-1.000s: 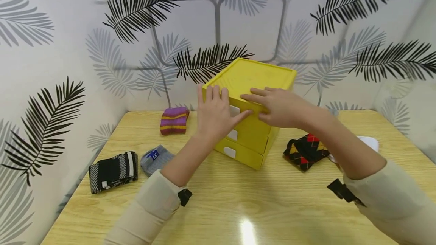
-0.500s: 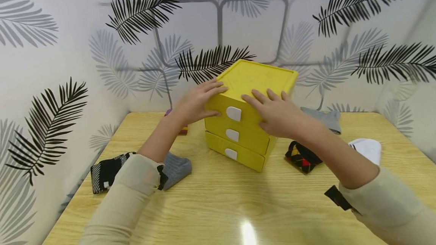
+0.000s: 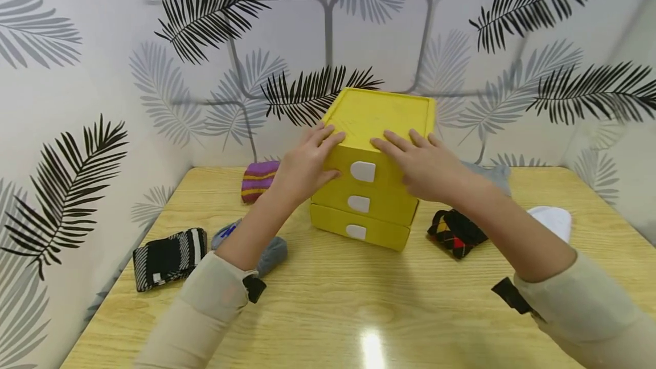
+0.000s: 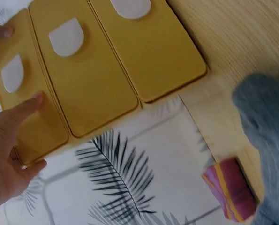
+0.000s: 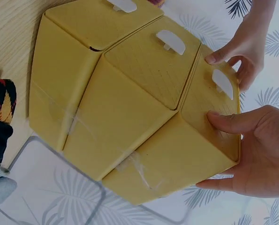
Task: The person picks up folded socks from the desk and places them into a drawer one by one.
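Holding yellow drawer unit [image 3: 381,193], grey sock [image 3: 273,255] part-hidden

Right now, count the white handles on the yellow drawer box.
3, stacked down the front of the yellow drawer box: the top handle, the middle handle below it, and the bottom handle lowest. Any on the back would be hidden.

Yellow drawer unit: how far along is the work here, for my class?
Done, it seems: the yellow drawer unit stands on the table, its three drawers looking shut or nearly so. In hand: the left hand and right hand grip its top front edge, perhaps to position it. Left, if storing is meant: the purple striped sock, black-and-white sock, grey sock and argyle sock lie outside it.
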`<state>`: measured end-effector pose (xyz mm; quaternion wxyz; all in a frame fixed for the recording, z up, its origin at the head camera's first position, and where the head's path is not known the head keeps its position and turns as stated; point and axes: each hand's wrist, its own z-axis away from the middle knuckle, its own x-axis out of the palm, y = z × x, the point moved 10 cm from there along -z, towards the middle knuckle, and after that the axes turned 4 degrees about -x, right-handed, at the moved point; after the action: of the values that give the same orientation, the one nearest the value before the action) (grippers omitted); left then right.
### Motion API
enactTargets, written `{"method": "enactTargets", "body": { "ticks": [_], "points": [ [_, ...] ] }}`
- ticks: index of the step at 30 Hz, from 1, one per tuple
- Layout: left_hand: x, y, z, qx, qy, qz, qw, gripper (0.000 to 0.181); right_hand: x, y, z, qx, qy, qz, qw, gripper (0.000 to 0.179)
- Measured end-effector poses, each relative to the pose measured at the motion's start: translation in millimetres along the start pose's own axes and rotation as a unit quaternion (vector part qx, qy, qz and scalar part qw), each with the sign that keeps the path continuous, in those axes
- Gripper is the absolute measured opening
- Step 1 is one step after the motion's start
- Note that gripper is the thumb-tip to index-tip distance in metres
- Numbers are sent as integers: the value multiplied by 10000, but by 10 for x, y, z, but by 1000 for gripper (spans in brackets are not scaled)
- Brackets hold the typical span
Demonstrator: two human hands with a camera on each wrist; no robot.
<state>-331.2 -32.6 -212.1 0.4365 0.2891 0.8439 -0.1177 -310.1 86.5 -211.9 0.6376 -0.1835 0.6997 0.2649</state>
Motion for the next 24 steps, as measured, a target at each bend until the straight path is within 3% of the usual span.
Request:
{"method": "enactTargets", "body": {
  "ticks": [4, 7, 12, 16, 24],
  "points": [
    [13, 107, 19, -381, -124, -413, 9983, 63, 23, 87, -5, 43, 7, -99, 9999, 70],
    [16, 197, 18, -480, -113, -711, 9963, 62, 45, 172, -8, 139, 51, -252, 9996, 72],
    [20, 299, -36, -287, 68, -1194, 9924, 61, 52, 288, -23, 44, 321, -545, 9980, 76],
    [92, 303, -110, -46, -20, -1483, 9889, 63, 46, 377, -42, -147, 492, -715, 9961, 77],
    [220, 279, -231, 57, -119, -1280, 9917, 64, 101, 554, -138, -259, 486, -806, 9952, 77]
  ]
}}
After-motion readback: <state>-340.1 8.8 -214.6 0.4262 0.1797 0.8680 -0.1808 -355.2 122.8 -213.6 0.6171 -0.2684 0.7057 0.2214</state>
